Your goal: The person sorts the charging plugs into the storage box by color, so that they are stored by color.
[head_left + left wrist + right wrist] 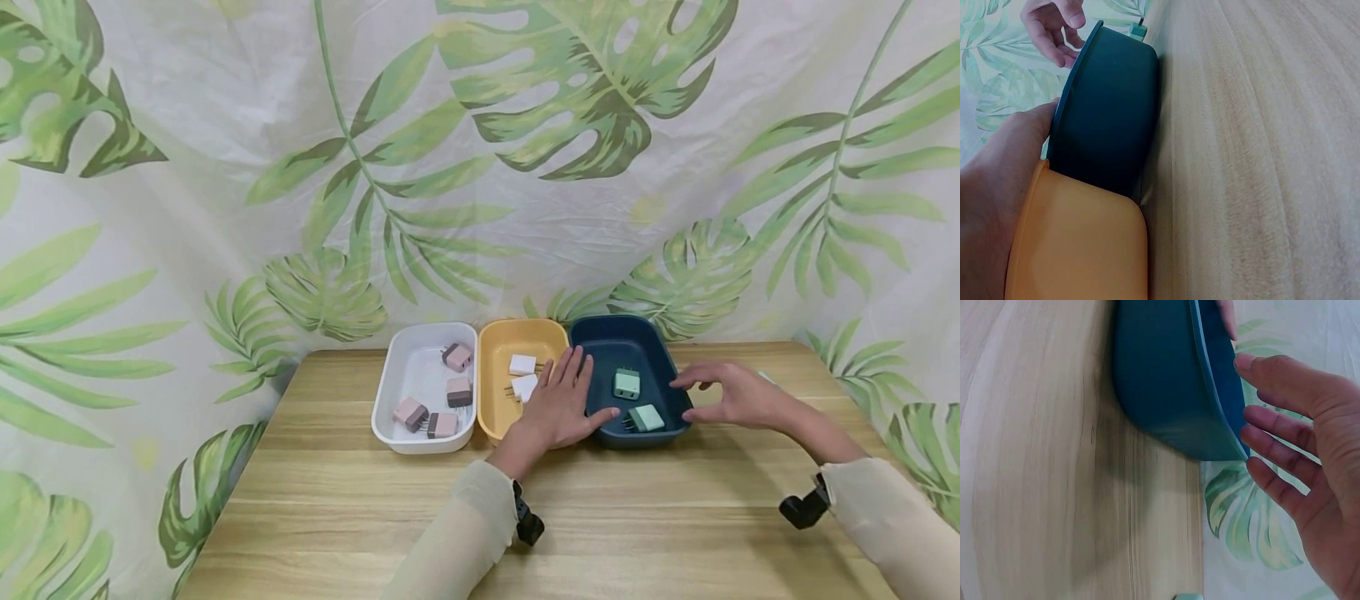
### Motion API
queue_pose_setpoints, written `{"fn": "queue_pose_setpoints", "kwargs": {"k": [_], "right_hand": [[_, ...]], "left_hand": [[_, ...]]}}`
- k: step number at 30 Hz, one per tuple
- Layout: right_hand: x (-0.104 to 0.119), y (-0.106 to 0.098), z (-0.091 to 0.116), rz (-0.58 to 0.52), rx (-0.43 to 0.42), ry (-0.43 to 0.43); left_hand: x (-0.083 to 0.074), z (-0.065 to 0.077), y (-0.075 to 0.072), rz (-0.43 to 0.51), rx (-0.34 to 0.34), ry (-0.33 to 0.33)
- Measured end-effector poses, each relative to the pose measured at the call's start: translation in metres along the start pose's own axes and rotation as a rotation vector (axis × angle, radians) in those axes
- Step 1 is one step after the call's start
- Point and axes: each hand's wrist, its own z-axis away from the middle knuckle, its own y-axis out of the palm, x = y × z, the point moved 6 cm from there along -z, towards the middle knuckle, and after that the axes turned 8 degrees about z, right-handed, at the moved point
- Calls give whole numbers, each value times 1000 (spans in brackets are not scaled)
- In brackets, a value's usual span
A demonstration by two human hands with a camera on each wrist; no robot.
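Observation:
My left hand (557, 408) lies spread over the rims where the yellow tray (491, 333) meets the navy tray (611, 327), its thumb reaching over the navy side. At the navy tray's right rim is my right hand (738, 396), fingers and thumb apart with nothing between them. In the right wrist view, its fingertips (1254, 434) are close to that rim; contact is hard to tell. Two green plug chargers (627, 383) lie in the navy tray. The yellow tray holds white chargers (522, 365), partly hidden by my left hand.
On the left a white tray (381, 417) holds several pink and grey chargers (457, 357). Another green charger (1138, 29) lies on the wooden table (315, 517) right of the navy tray, mostly hidden behind my right hand. A leaf-print cloth (562, 233) hangs behind.

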Motion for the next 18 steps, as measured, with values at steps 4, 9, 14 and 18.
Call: {"fn": "queue_pose_setpoints", "kwargs": {"k": [4, 9, 14, 18], "right_hand": [[-3, -3, 6, 14, -40, -9], [-8, -10, 16, 52, -80, -13], [-13, -18, 27, 79, -115, -24], [-20, -21, 37, 78, -117, -22]], "left_hand": [[0, 0, 1, 7, 1, -1], [-1, 1, 2, 14, 7, -3], [-1, 2, 0, 10, 5, -5], [-1, 2, -2, -11, -10, 1]]}}
